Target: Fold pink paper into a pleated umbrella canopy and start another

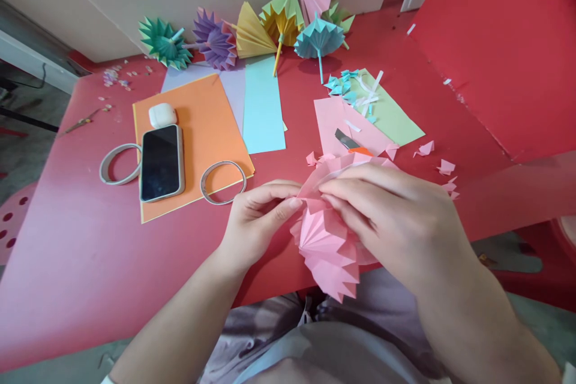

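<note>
Pleated pink paper (pixel 326 237), folded like a fan with a zigzag edge, is held over the near edge of the red table. My left hand (pixel 265 210) pinches its upper left edge between thumb and fingers. On the right side, my right hand (pixel 387 204) grips the upper part of the same paper, its fingertips bent onto the folds. Just beyond the hands, a cutter knife (pixel 346 139) with an orange part lies on a flat pink sheet (pixel 328 114), partly hidden by the pleated paper.
Finished paper umbrellas, such as a blue one (pixel 319 39) and a purple one (pixel 215 42), line the back. A phone (pixel 161 163), an earbud case (pixel 162 115) and tape rolls (pixel 224 182) lie at left around orange paper (pixel 202 108). Pink scraps (pixel 445 167) are scattered at right.
</note>
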Available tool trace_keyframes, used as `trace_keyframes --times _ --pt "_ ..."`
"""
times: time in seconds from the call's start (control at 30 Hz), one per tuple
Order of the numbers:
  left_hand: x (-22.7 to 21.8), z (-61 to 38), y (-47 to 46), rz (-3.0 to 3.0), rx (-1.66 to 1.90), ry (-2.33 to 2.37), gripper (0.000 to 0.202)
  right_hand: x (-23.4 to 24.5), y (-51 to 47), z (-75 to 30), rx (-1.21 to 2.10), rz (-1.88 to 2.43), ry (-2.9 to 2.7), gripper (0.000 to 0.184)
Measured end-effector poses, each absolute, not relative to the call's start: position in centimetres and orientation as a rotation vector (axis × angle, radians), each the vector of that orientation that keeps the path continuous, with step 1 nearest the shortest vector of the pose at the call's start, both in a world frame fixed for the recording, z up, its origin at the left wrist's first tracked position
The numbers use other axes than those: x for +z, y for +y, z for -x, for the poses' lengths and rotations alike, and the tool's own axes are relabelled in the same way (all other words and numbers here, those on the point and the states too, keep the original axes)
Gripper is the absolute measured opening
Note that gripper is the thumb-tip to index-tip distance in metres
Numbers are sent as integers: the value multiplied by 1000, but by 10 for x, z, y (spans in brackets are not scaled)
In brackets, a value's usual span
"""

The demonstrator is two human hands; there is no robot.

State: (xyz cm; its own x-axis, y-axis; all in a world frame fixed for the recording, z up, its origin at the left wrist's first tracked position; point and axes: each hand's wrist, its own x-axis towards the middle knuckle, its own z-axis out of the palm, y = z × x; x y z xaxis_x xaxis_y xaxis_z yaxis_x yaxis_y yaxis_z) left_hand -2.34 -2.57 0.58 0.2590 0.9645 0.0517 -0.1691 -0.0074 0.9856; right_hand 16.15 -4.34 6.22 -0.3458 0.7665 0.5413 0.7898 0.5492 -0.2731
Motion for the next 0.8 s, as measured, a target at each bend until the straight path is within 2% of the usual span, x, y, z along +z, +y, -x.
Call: trace_keyframes --times 0.17,0.33,0.8 --pt "3 23 -28 -1123 1040 846 11 62 -44 -159 -11 1236 -2146 16" --pt "5 22 -29 -1070 1079 878 24 61 -44 -158 -12 1242 -2138 16" --pt "6 24 -31 -1135 1127 810 24 64 -47 -158 85 1267 -2161 24"
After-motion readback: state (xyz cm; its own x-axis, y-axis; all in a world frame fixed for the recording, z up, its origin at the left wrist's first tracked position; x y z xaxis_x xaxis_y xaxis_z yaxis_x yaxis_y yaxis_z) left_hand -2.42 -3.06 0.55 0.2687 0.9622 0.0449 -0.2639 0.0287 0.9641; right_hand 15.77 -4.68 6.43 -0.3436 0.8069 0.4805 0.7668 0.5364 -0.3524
